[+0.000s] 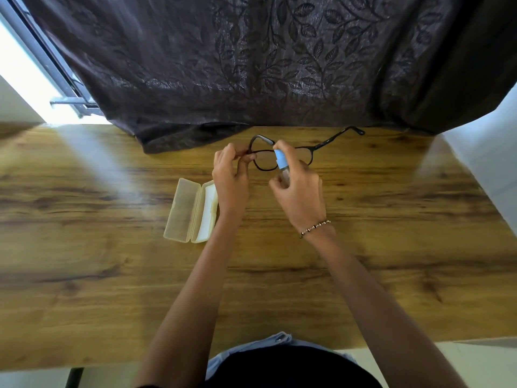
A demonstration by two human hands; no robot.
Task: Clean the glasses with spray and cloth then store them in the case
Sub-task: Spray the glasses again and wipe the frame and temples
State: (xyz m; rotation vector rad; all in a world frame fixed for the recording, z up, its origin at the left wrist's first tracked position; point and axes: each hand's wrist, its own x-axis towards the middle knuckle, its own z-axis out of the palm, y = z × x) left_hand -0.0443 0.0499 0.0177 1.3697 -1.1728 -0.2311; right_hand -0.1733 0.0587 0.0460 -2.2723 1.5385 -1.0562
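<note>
Glasses (282, 155): dark frame, temples open.

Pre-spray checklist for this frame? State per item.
1. Glasses secured: ok. The left hand pinches the frame at one corner, with both arms unfolded.
2. Spray bottle in hand: ok. The right hand grips it, blue top up by the lenses.
3. Nozzle facing a lens: cannot tell, the opening is not visible.
4. Case ready: ok. It lies open on the table, beside the left hand.
5. Cloth at hand: cannot tell. Pale blue fabric shows at the near table edge, but it may be clothing.
</note>
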